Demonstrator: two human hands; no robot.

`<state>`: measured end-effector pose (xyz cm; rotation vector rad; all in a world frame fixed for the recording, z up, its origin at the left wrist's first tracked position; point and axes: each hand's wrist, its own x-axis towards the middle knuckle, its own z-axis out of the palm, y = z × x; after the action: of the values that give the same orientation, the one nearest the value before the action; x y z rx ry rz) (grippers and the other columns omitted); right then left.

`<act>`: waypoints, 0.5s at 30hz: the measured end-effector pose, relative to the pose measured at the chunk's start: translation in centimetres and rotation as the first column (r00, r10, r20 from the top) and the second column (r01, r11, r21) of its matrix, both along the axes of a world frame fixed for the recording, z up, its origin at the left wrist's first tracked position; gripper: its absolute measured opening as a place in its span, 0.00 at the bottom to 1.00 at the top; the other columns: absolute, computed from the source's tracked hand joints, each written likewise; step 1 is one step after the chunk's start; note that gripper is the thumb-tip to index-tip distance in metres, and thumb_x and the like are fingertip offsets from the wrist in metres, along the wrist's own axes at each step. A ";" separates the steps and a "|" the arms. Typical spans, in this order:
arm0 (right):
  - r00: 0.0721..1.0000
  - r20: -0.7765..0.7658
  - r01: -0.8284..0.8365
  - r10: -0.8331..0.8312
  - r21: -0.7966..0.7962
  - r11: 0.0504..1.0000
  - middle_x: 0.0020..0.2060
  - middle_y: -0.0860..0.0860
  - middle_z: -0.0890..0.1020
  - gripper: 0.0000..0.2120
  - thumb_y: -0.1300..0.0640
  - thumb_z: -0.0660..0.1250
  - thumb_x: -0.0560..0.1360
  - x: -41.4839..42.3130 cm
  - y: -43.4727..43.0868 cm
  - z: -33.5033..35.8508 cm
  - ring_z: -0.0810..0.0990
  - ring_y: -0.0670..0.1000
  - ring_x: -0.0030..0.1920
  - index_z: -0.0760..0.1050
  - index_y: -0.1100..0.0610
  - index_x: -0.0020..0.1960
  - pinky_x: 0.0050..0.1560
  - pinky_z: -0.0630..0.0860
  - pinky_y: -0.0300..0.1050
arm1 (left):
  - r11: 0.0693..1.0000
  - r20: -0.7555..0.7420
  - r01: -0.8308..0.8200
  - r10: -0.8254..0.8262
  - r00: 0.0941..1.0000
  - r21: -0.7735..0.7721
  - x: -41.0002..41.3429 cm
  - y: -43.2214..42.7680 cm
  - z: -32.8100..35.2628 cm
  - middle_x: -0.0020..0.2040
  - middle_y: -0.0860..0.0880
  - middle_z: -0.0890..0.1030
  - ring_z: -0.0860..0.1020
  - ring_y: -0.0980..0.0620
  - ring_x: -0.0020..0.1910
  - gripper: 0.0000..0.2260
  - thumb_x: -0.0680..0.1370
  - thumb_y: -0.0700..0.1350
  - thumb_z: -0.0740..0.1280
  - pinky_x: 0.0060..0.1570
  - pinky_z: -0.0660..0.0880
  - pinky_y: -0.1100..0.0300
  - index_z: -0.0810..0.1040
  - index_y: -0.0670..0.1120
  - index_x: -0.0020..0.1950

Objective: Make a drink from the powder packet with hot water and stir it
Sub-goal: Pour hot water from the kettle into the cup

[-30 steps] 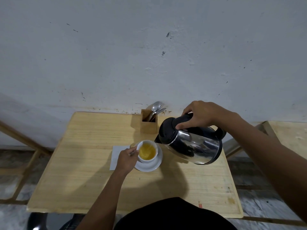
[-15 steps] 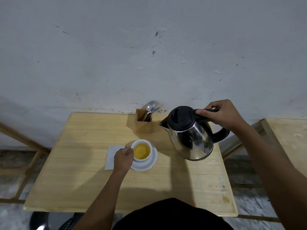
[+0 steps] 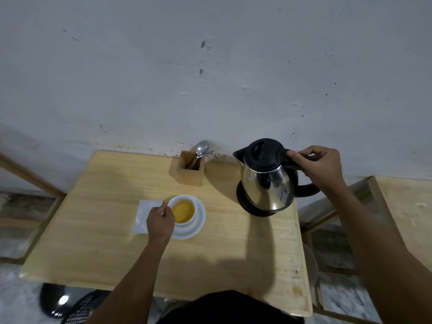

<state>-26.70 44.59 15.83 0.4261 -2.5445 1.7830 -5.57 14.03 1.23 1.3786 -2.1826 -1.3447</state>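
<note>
A white cup (image 3: 182,211) filled with yellow-orange liquid stands on a white saucer (image 3: 198,224) at the middle of the wooden table (image 3: 105,230). My left hand (image 3: 160,222) grips the cup's left side, at the handle. A steel kettle (image 3: 266,181) with a black lid stands upright on its black base at the table's back right. My right hand (image 3: 319,167) is closed on the kettle's black handle.
A wooden holder (image 3: 189,170) with metal spoons (image 3: 202,148) stands against the wall at the back. A white napkin (image 3: 143,213) lies left of the saucer. A second wooden table (image 3: 406,206) is at the right. A black stool (image 3: 60,300) is below left.
The kettle went from tilted over the cup to upright, then moved back and right onto its base. My left hand stayed on the cup.
</note>
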 end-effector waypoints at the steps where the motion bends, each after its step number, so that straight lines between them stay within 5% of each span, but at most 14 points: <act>1: 1.000 0.001 -0.004 0.004 0.000 1.000 0.26 0.47 0.82 0.12 0.53 0.78 0.69 -0.4 0.1 -0.3 0.78 0.42 0.25 0.83 0.62 0.38 0.30 0.73 0.33 | 1.000 0.006 -0.011 0.011 1.000 -0.005 -0.1 0.2 0.0 0.48 0.38 0.81 0.79 0.40 0.51 0.14 0.80 0.43 0.59 0.54 0.73 0.51 0.78 0.40 0.61; 8: 0.999 0.000 -0.042 0.042 -0.034 0.999 0.24 0.44 0.81 0.10 0.56 0.76 0.70 -2.5 0.5 -2.4 0.78 0.42 0.24 0.81 0.62 0.36 0.28 0.73 0.31 | 0.997 0.037 -0.014 0.017 0.999 -0.076 -0.3 0.6 1.0 0.52 0.37 0.83 0.80 0.39 0.53 0.14 0.80 0.41 0.60 0.55 0.72 0.52 0.79 0.38 0.60; 13: 0.997 0.010 -0.080 0.081 -0.090 0.993 0.23 0.44 0.79 0.10 0.58 0.75 0.72 -4.1 1.1 -3.6 0.75 0.43 0.21 0.80 0.60 0.34 0.26 0.71 0.33 | 0.992 0.067 0.051 -0.044 0.997 -0.113 -0.6 1.0 2.0 0.42 0.36 0.81 0.77 0.41 0.43 0.12 0.79 0.37 0.59 0.45 0.66 0.57 0.83 0.40 0.45; 15: 0.994 0.019 -0.101 0.104 -0.103 0.990 0.21 0.46 0.78 0.12 0.57 0.75 0.72 -4.6 1.3 -4.1 0.72 0.44 0.20 0.79 0.60 0.33 0.25 0.70 0.35 | 0.995 0.066 0.030 -0.023 0.998 -0.100 -0.7 0.9 2.0 0.47 0.37 0.83 0.78 0.41 0.47 0.12 0.80 0.39 0.60 0.47 0.68 0.57 0.82 0.39 0.52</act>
<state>-31.32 45.85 11.76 0.5448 -2.4762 1.9532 -6.24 14.94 3.25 1.3787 -2.2842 -1.1966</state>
